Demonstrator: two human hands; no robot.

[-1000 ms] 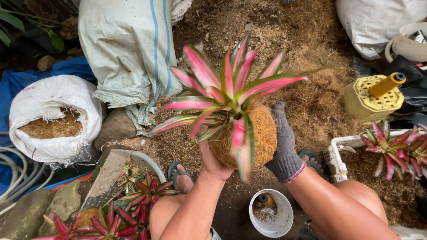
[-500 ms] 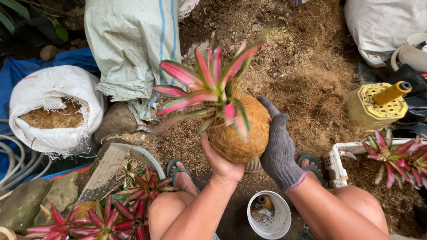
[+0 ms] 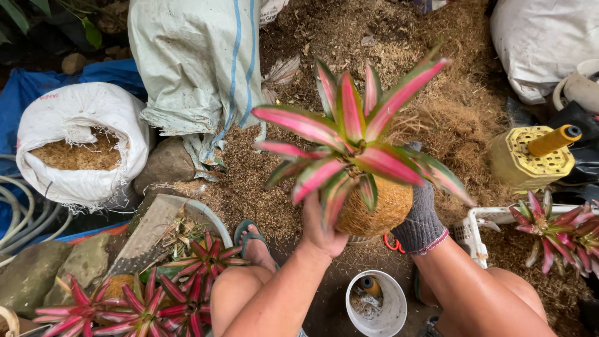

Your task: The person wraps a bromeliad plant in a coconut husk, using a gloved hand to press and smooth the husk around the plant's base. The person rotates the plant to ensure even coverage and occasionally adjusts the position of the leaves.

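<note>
The pink-and-green plant sits in a round ball of brown fibre, held up above the bark-strewn ground; its drooping leaves hide much of the ball's top and the fingers behind it. Since a moment ago the plant has turned and come nearer the camera, leaves spreading wider. The bare left hand cups the ball from below on one side, and the grey-gloved right hand presses the other, so both hands are clamped on it. A small white bucket stands below, its contents unclear.
</note>
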